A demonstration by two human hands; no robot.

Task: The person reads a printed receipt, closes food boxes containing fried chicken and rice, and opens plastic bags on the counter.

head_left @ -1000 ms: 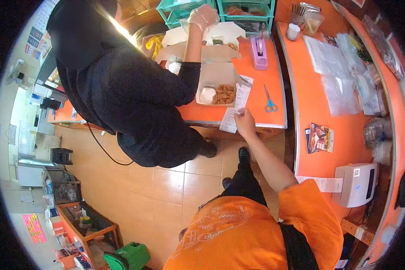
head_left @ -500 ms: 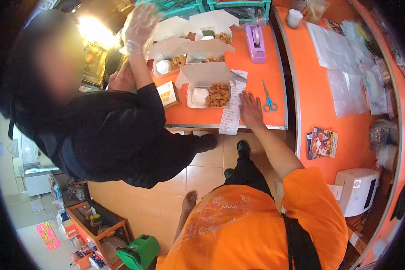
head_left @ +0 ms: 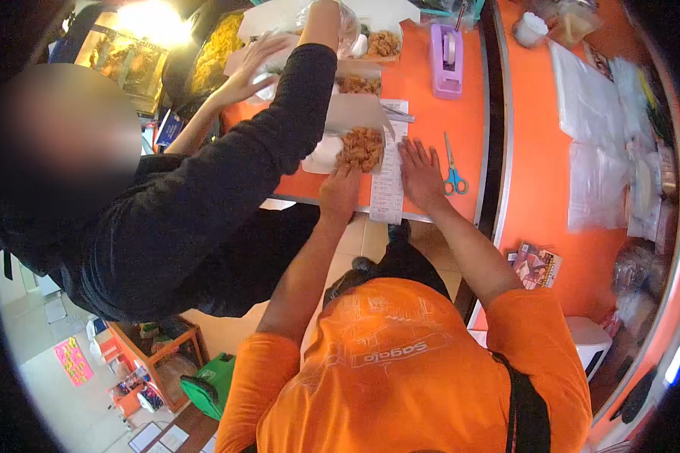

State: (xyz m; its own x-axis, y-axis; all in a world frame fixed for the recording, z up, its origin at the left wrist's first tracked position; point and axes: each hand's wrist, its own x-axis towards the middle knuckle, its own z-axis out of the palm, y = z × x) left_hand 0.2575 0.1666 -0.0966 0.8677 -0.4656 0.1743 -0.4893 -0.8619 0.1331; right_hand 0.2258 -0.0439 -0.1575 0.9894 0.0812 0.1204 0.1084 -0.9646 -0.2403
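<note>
My left hand (head_left: 340, 193) is at the front wall of the nearest open food box (head_left: 345, 113), fingers pressed together on its edge. In this box lie crispy fried chicken pieces (head_left: 360, 149) beside a white mound that looks like rice (head_left: 323, 154). My right hand (head_left: 423, 175) rests on the orange table, fingers apart, at the right edge of a long printed receipt (head_left: 387, 181). Blue-handled scissors (head_left: 454, 181) lie just right of that hand. A metallic pen-like item (head_left: 399, 114) crosses the top of the receipt.
A co-worker in a dark sleeve (head_left: 298, 106) reaches over more open boxes (head_left: 360, 78) behind mine, one hand in a clear plastic glove (head_left: 340, 21). A purple tape dispenser (head_left: 446, 64) stands farther back. On the right counter (head_left: 529, 204) lie plastic bags (head_left: 589, 90) and printed leaflets (head_left: 535, 264).
My left hand has come up from beside my body to the nearest box. The co-worker has leaned in, both arms now over the back boxes. My right hand stays by the receipt.
</note>
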